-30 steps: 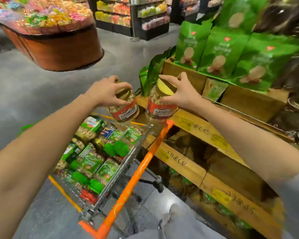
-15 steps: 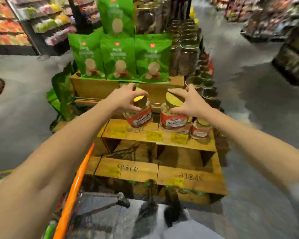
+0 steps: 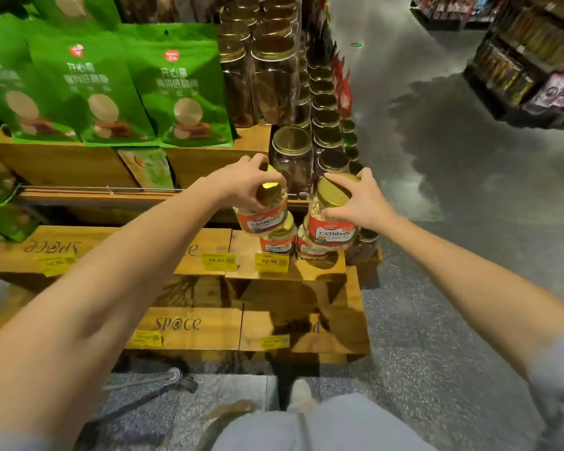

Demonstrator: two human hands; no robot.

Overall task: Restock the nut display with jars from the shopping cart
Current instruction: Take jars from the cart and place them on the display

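Note:
My left hand point(image 3: 245, 183) grips a cashew jar point(image 3: 266, 218) by its gold lid, tilted, above the wooden display's middle step point(image 3: 241, 249). My right hand point(image 3: 360, 200) grips a second cashew jar point(image 3: 331, 227) by the lid, just to the right. Both jars have red labels and hang over two cashew jars standing on the step point(image 3: 279, 244). The shopping cart is out of view.
Green snack bags point(image 3: 179, 89) stand on the upper crate at the left. Tall gold-lidded jars point(image 3: 292, 154) fill the display's right side behind the hands. Yellow price tags point(image 3: 270, 262) line the steps. Grey floor and a dark shelf point(image 3: 528, 70) lie to the right.
I turned from the cart toward the display. Both hands carried their jars right and forward, now over the cashew jars on the step. The cart left the view.

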